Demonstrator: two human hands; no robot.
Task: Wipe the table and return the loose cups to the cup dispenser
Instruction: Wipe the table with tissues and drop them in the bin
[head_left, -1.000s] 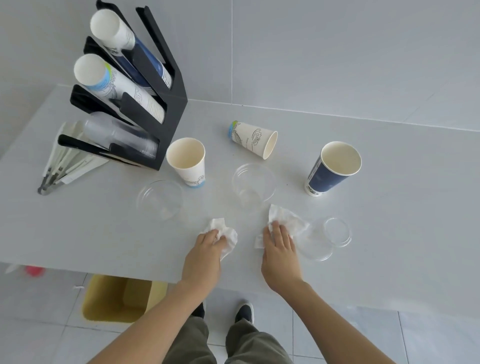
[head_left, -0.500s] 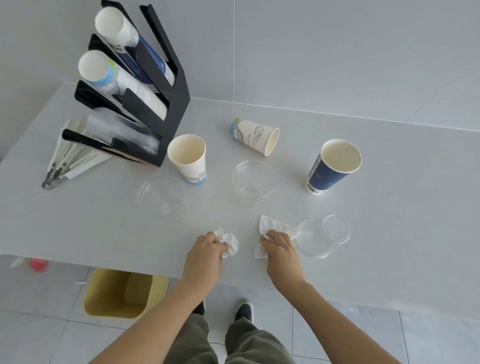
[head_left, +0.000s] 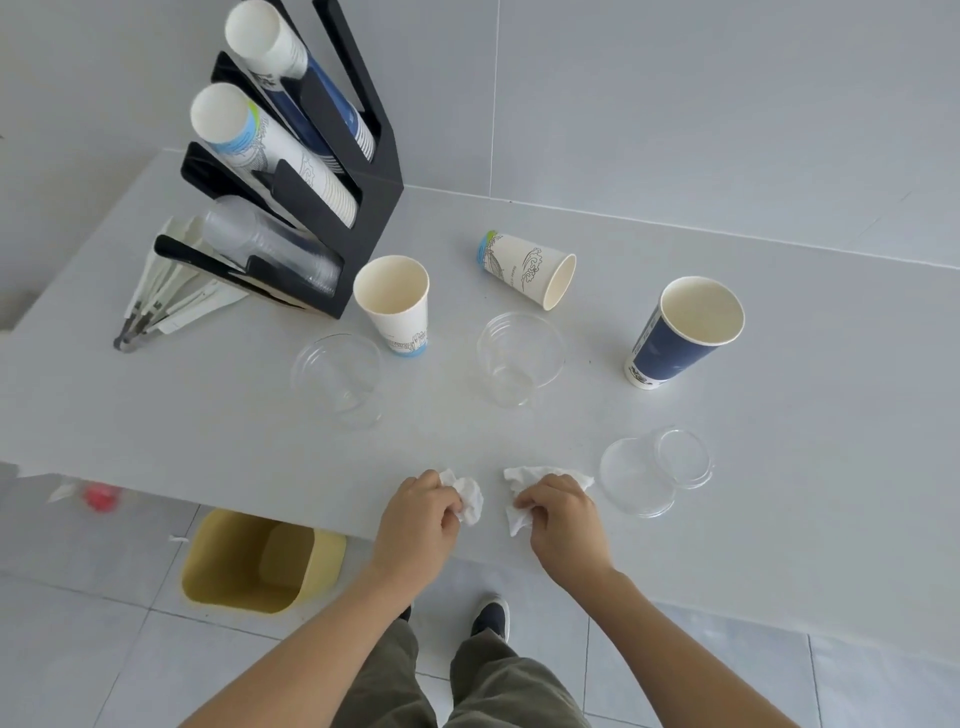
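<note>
Pulling both hands back toward the table (head_left: 779, 364) edge, I am clenching a crumpled tissue in my left hand (head_left: 418, 522) and another in my right hand (head_left: 563, 522), probably gathering them for the yellow bin (head_left: 249, 561) before collecting cups.

Wall (head_left: 675, 104): large pale grey panels, smooth, with one vertical seam behind the tabletop and a faint diagonal seam at far right. Tabletop (head_left: 779, 467): light grey, matte, set flush against the wall, its near edge running across the lower part of the view. Floor (head_left: 78, 649): pale grey square tiles with thin dark joints. Bin (head_left: 260, 561): yellow, open-topped, standing on the floor partly under the tabletop's near edge. Small red item (head_left: 101, 496): on the floor at left, blurred. Light: soft, even, with weak shadows.
</note>
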